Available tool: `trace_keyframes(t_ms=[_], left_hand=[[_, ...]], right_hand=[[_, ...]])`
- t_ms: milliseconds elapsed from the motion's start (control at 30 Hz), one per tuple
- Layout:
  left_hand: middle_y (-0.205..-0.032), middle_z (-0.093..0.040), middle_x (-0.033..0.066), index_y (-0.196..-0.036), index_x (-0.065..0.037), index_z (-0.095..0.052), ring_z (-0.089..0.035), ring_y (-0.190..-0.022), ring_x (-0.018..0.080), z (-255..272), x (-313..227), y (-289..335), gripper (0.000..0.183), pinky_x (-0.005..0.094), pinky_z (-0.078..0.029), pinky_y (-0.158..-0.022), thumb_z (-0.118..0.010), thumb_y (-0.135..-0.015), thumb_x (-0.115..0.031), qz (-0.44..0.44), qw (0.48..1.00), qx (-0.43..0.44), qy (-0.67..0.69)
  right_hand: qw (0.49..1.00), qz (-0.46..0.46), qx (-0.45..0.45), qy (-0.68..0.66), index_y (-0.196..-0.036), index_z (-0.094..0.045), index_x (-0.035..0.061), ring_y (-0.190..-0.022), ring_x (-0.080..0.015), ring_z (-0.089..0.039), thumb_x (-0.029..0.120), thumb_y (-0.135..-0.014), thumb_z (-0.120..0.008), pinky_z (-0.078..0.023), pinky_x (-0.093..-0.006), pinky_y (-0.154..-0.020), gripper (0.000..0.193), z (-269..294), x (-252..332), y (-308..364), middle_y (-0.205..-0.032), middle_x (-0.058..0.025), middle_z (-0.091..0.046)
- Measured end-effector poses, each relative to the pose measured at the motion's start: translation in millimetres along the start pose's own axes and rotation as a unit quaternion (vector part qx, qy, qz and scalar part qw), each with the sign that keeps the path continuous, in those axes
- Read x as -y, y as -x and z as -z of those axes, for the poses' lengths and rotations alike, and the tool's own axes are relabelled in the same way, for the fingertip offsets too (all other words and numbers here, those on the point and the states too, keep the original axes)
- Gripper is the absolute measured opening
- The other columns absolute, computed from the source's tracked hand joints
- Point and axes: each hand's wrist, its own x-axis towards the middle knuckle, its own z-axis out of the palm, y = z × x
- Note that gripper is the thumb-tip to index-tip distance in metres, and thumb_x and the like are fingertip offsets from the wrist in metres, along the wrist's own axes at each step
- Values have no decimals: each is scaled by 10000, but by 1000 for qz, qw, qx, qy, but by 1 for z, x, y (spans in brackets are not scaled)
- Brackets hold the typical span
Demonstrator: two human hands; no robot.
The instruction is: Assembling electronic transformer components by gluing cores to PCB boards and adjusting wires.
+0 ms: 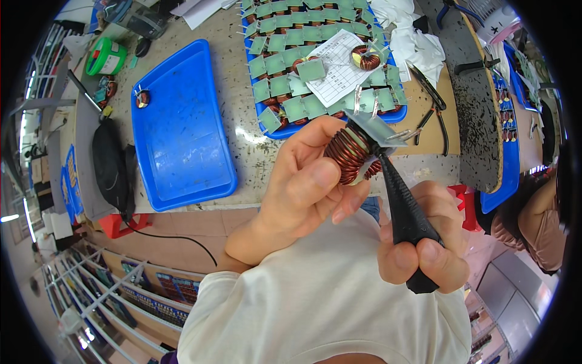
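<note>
Copper-wound toroid coil (348, 155), rigid, likely dense, thin leads bendable: pinched by its winding in left hand (303, 188) fingers above the tabletop (242, 109); right hand (424, 242) fingers wrapped around black-handled pliers (403, 206) meeting it.

Plenty of room is sitting open in the flat blue plastic tray on the left (182, 139), with only one small copper coil (142, 97) lying in its top corner. The second blue tray, crowded with green-tabbed coils (291, 67) and a paper slip (339, 67), is blocking things straight ahead. Black-handled pliers (433, 109) are lying just right of it.
</note>
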Motion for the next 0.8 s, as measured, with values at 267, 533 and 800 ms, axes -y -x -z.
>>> trace_keyframes(t_ms=[267,533,800], left_hand=[[-915,-545,139,-1036,-10,-405,-447,-478,137,0,-2,2,444,217,-344,-415,-599,-744,-283,7,1000,1,20],[-909,-546,136,-1053,-11,-401,-439,-477,134,-2,-6,2,475,217,-347,-427,-600,-738,-306,3,1000,15,0],[-936,-545,175,-1070,-10,-396,-438,-482,131,-1,-7,1,509,215,-354,-436,-607,-731,-326,-1,1000,22,4]], right_hand=[[1000,3,-9,3,-952,-456,56,-380,-114,-410,69,-687,-657,-284,-220,-319,332,-3,0,-2,-554,-16,-460],[1000,5,2,-1,-966,-451,46,-375,-116,-401,47,-657,-672,-284,-222,-314,380,-2,-1,-3,-562,-27,-462],[1000,5,0,9,-981,-451,46,-378,-116,-394,33,-650,-670,-282,-220,-317,397,-4,-1,-2,-563,-28,-457]])
